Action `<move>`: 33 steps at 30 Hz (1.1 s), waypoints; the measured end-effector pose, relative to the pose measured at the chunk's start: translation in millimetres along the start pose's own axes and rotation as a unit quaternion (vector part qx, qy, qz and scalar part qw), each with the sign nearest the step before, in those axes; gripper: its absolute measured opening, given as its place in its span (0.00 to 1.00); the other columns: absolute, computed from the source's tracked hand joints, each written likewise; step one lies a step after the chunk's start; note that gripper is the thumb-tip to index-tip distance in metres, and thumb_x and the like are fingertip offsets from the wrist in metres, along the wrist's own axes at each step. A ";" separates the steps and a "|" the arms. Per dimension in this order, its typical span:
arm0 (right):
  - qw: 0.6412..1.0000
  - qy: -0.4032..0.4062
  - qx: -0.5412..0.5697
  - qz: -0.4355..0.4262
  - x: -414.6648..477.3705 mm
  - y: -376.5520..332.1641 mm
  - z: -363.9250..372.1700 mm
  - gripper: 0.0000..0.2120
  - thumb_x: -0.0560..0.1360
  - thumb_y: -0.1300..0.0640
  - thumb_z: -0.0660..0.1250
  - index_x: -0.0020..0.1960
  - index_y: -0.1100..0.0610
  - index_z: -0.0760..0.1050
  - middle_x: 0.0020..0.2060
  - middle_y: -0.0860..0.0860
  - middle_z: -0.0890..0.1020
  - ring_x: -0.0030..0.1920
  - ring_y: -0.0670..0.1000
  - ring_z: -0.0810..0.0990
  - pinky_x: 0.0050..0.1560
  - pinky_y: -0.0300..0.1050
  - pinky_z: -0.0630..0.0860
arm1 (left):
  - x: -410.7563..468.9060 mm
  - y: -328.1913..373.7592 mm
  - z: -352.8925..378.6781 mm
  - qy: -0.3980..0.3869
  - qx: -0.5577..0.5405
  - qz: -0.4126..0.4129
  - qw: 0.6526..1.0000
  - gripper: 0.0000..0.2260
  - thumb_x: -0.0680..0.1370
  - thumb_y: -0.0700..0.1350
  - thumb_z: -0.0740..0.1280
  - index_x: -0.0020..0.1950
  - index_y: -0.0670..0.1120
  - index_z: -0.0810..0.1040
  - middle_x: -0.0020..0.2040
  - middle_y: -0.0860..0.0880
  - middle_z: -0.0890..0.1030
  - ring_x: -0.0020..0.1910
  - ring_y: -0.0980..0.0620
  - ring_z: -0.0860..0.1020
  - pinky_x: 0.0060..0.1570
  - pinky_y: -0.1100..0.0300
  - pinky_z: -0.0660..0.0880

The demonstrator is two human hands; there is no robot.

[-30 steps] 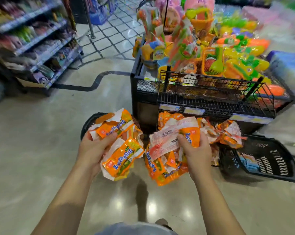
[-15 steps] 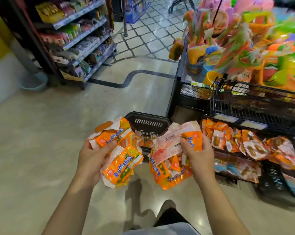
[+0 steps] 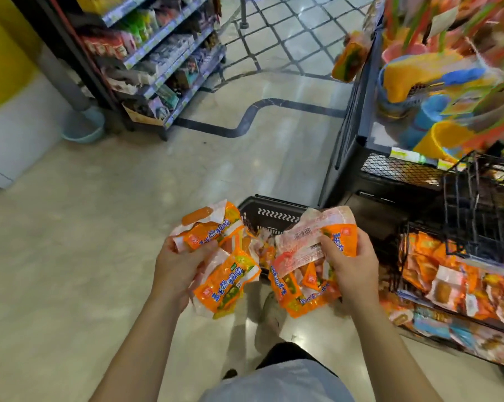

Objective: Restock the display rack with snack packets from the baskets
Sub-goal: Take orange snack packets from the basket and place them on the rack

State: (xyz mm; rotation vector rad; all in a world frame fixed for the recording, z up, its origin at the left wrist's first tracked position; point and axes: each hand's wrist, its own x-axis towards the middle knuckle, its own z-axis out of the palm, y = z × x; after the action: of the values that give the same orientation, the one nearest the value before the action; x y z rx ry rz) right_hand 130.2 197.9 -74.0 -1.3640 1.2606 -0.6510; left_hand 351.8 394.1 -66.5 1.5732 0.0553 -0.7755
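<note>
Your left hand [image 3: 178, 268] has its fingers curled round a bunch of orange snack packets [image 3: 224, 282], and your right hand [image 3: 352, 271] clutches a second bunch [image 3: 303, 288]. Most long axes slant up-right. You're carrying them over the basket [image 3: 274, 213]. Next, likely swing right and lay them in the display rack [image 3: 459, 256].

Open floor [image 3: 79, 256] on the left; basket [image 3: 274, 212] just ahead, display rack [image 3: 465, 204] close right.

Glossy beige floor [image 3: 71, 242] carries a black plastic basket [image 3: 274, 214], right beside the black wire display rack [image 3: 477, 204]. Orange snack packets [image 3: 436, 268] lie heaped on the rack's lower shelf, and a pale blue round basin [image 3: 84, 130] sits on the floor, far left.
</note>
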 end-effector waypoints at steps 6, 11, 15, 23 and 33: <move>1.000 -0.017 -0.022 0.013 99.8 -13.9 31.0 0.24 0.74 0.45 0.75 0.67 0.43 0.72 0.55 0.42 0.82 0.53 0.45 0.83 0.54 0.49 0.83 | 91.4 22.2 46.7 0.005 0.044 -0.012 0.999 0.26 0.69 0.43 0.83 0.65 0.51 0.79 0.56 0.49 0.87 0.52 0.45 0.87 0.54 0.40 0.83; 0.998 -0.011 -0.054 0.039 164.9 -1.6 52.2 0.23 0.73 0.45 0.77 0.65 0.39 0.72 0.54 0.40 0.81 0.53 0.43 0.82 0.52 0.45 0.81 | 160.9 18.8 80.6 -0.008 0.067 -0.028 0.997 0.24 0.70 0.39 0.81 0.63 0.50 0.79 0.54 0.50 0.87 0.52 0.48 0.87 0.50 0.48 0.84; 0.994 0.006 -0.083 0.067 208.0 49.4 74.1 0.21 0.73 0.45 0.77 0.61 0.36 0.72 0.51 0.37 0.81 0.51 0.41 0.81 0.52 0.43 0.79 | 231.2 -18.5 100.4 -0.017 0.130 -0.053 0.990 0.23 0.69 0.44 0.82 0.61 0.56 0.80 0.55 0.53 0.87 0.54 0.49 0.86 0.54 0.45 0.83; 0.986 0.020 -0.110 0.125 276.4 212.2 118.3 0.18 0.73 0.49 0.78 0.57 0.39 0.74 0.47 0.40 0.82 0.46 0.36 0.81 0.48 0.41 0.79 | 364.8 -164.8 135.4 -0.042 0.233 -0.089 0.967 0.24 0.66 0.48 0.84 0.58 0.58 0.81 0.53 0.56 0.86 0.52 0.52 0.86 0.55 0.44 0.83; 0.973 -0.003 -0.122 0.195 337.2 428.4 159.7 0.22 0.72 0.48 0.79 0.63 0.46 0.76 0.52 0.43 0.84 0.49 0.41 0.83 0.52 0.41 0.81 | 478.0 -367.4 152.6 -0.115 0.301 -0.150 0.935 0.23 0.71 0.42 0.81 0.60 0.55 0.75 0.51 0.55 0.84 0.45 0.63 0.84 0.37 0.65 0.81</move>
State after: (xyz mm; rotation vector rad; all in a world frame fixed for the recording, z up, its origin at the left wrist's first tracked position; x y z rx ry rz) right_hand 236.4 20.5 -603.2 -1.2591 1.5884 -0.2253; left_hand 480.0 132.1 -615.8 2.0642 -0.1298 -1.3015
